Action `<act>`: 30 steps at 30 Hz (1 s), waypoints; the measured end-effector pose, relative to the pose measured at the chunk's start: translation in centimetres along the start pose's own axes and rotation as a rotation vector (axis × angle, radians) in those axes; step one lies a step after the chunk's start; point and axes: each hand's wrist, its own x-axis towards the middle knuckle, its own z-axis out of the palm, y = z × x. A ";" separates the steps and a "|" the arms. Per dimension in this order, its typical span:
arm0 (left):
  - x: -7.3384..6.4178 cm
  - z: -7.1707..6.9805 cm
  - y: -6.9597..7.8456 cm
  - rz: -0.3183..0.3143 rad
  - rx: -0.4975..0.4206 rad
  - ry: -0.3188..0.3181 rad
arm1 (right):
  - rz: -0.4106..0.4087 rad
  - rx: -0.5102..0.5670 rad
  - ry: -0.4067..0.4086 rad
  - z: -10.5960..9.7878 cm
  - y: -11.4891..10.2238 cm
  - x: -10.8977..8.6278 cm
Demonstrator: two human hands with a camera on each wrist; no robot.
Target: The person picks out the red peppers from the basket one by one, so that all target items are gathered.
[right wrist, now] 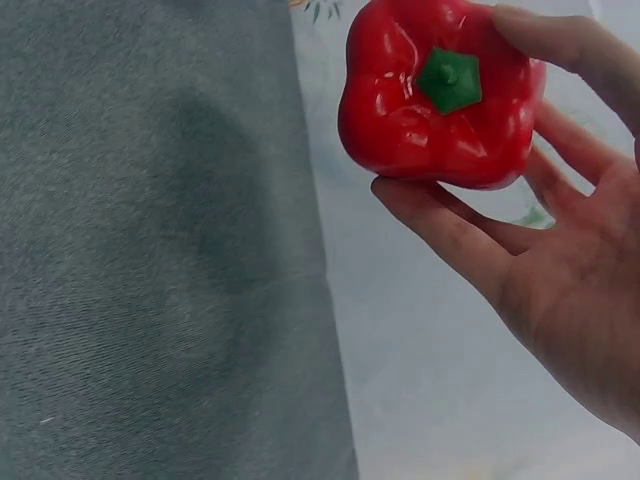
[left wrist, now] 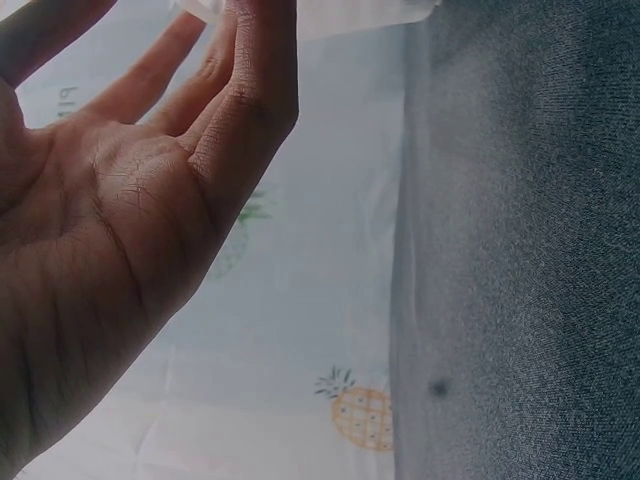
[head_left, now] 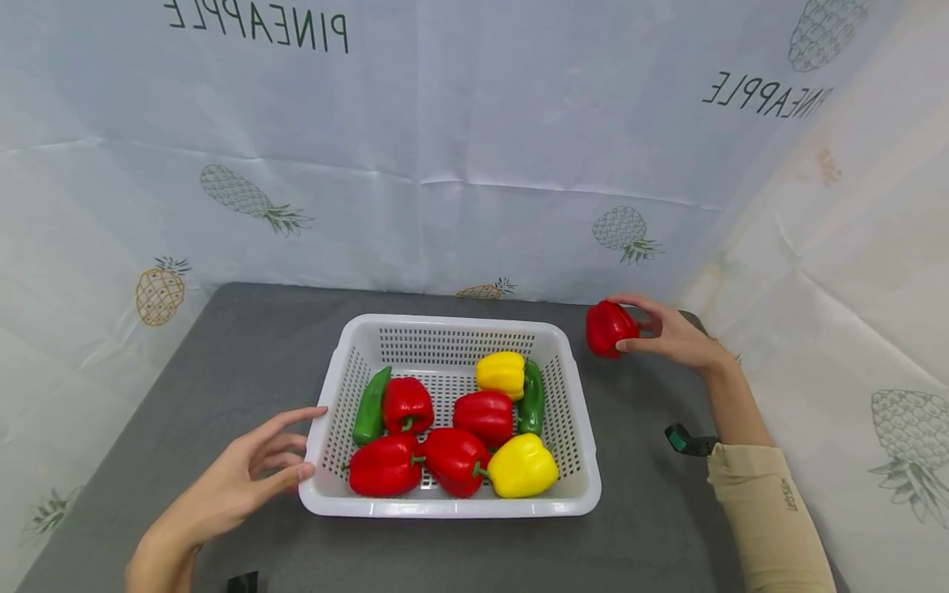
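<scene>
A red bell pepper (head_left: 610, 329) is held by my right hand (head_left: 670, 333) above the table, right of the basket's back corner. In the right wrist view, thumb and fingers grip the pepper (right wrist: 440, 100) around its sides, its green stem end facing the camera. My left hand (head_left: 233, 482) touches the left rim of a white plastic basket (head_left: 452, 508) with thumb and index finger; the other fingers are near its outer wall. Inside the basket lie several red bell peppers (head_left: 483, 417), two yellow bell peppers (head_left: 523, 467) and two long green peppers (head_left: 372, 406).
The grey tabletop (head_left: 259, 354) extends around the basket. Pineapple-print cloth (head_left: 474, 107) hangs behind the table and along both sides. A dark green strap-like item (head_left: 689, 442) shows at my right wrist.
</scene>
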 end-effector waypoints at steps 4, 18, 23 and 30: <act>0.1 0.0 0.1 0.011 0.010 0.004 | 0.028 -0.046 0.004 0.0 1.0 0.0; 0.1 0.1 0.2 -0.059 0.047 0.003 | 0.036 -0.063 -0.020 1.5 3.6 -0.3; 0.0 0.1 0.1 -0.033 0.051 0.015 | 0.060 -0.069 -0.026 1.9 4.1 -0.3; -0.2 0.1 -0.1 -0.020 0.051 0.019 | 0.069 -0.061 -0.031 2.3 4.2 -0.4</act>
